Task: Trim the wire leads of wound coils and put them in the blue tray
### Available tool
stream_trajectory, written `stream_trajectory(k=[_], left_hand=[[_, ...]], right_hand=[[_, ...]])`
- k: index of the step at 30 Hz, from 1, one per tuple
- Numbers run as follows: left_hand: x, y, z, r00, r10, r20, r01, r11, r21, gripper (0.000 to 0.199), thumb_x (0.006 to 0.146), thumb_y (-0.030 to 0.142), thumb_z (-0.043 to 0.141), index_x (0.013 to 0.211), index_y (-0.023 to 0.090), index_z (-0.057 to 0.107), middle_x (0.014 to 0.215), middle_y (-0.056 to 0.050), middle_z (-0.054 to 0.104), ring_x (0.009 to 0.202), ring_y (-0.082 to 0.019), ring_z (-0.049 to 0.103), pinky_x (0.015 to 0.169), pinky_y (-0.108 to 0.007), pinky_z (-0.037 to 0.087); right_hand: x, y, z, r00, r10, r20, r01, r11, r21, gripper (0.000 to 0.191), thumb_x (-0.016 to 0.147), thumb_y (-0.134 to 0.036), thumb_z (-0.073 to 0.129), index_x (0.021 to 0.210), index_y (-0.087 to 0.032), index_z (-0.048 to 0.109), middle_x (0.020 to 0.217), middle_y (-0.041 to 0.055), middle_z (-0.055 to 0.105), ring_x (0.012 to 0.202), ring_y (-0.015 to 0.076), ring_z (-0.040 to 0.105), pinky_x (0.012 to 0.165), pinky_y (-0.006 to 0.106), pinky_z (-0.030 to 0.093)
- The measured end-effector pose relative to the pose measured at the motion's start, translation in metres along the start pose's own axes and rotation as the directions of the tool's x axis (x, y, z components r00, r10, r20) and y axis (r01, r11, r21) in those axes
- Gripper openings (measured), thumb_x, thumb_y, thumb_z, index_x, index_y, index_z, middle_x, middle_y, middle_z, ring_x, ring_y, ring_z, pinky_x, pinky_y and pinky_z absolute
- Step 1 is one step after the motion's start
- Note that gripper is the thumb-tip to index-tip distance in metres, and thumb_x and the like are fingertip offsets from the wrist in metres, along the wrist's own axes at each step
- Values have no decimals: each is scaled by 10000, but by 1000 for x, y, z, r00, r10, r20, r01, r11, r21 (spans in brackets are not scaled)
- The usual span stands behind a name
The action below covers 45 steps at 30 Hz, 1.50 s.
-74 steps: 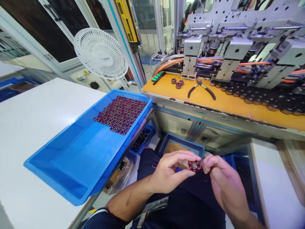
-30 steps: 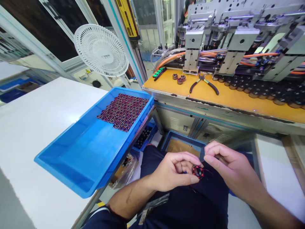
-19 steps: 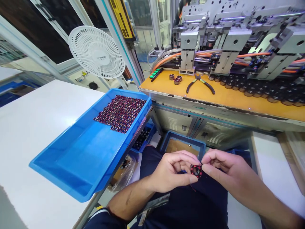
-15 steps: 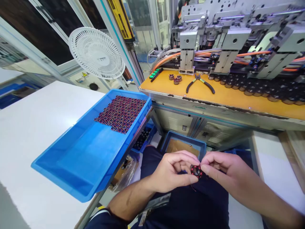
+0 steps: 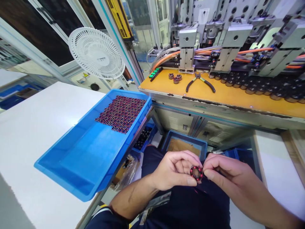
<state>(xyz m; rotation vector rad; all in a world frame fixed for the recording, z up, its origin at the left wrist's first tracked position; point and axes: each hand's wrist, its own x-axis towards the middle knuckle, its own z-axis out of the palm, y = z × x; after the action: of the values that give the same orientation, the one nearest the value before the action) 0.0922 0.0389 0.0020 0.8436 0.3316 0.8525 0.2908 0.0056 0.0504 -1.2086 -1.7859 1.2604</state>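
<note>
My left hand (image 5: pixel 177 169) holds a small wound motor stator (image 5: pixel 196 173), a dark ring with red spots around an open centre. Thumb and fingers grip it from the left, and its round face is turned up towards me. At the ring's right edge, my right hand (image 5: pixel 222 171) is closed in a pinch. Whatever lies between those fingertips is too small to make out. Thin reddish wire ends hang below the stator, over my dark-clothed lap.
To my left, a blue tray (image 5: pixel 69 162) holds many similar rings (image 5: pixel 122 113). Pliers (image 5: pixel 200 83) and several loose rings (image 5: pixel 176 78) lie on the orange bench (image 5: pixel 166 87), below a machine (image 5: pixel 188 47). A white fan (image 5: pixel 97 54) stands behind. A blue bin (image 5: pixel 203 147) sits beyond my hands.
The stator has tilted so that its open centre shows more fully. My right fingertips have shifted slightly right and down. Behind the bench, the machine's upper parts have changed position.
</note>
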Motion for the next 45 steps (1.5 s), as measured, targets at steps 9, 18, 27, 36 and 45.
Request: stream_trajectory(k=[9,18,27,36,45], left_hand=[[-2,1,-3,998,61,19,-62,994,91,380,621,85,856,977,159,744,1008,-40,592,732,-107,712,665,-189,595],[1,0,-1,997,78,16,-80,989,127,472,482,107,932,919,158,761,967,-22,589,685,-86,691,657,-182,590],[0,1,-4,998,57,29,-59,996,69,441,504,104,926,902,145,741,966,-13,569,689,-92,714,643,-160,584],[0,-5,-2,986,-132,104,141,986,-89,476,448,33,925,871,132,730,935,-12,636,662,-98,722,629,-167,599],[2,1,-1,981,-189,31,191,980,-50,486,379,80,953,809,109,729,896,-9,632,605,-62,674,610,-153,575]], right_hand=[[0,-1,6,1000,15,-7,-15,1000,26,249,986,-357,557,780,-238,629,742,-33,597,663,120,546,636,214,444],[-3,0,11,999,9,-46,-8,1000,16,246,978,-368,573,779,-242,643,729,-22,599,644,136,543,615,223,458],[-19,15,-7,962,-273,-11,257,917,-305,58,976,-277,605,927,-259,631,853,5,657,727,152,632,661,241,539],[-11,26,-6,965,-263,23,263,953,-147,97,949,-287,648,985,-314,734,963,31,702,807,218,676,703,312,611],[-6,24,-8,874,-479,87,481,824,-300,120,971,-156,594,1006,-239,672,871,27,676,720,169,633,622,269,550]])
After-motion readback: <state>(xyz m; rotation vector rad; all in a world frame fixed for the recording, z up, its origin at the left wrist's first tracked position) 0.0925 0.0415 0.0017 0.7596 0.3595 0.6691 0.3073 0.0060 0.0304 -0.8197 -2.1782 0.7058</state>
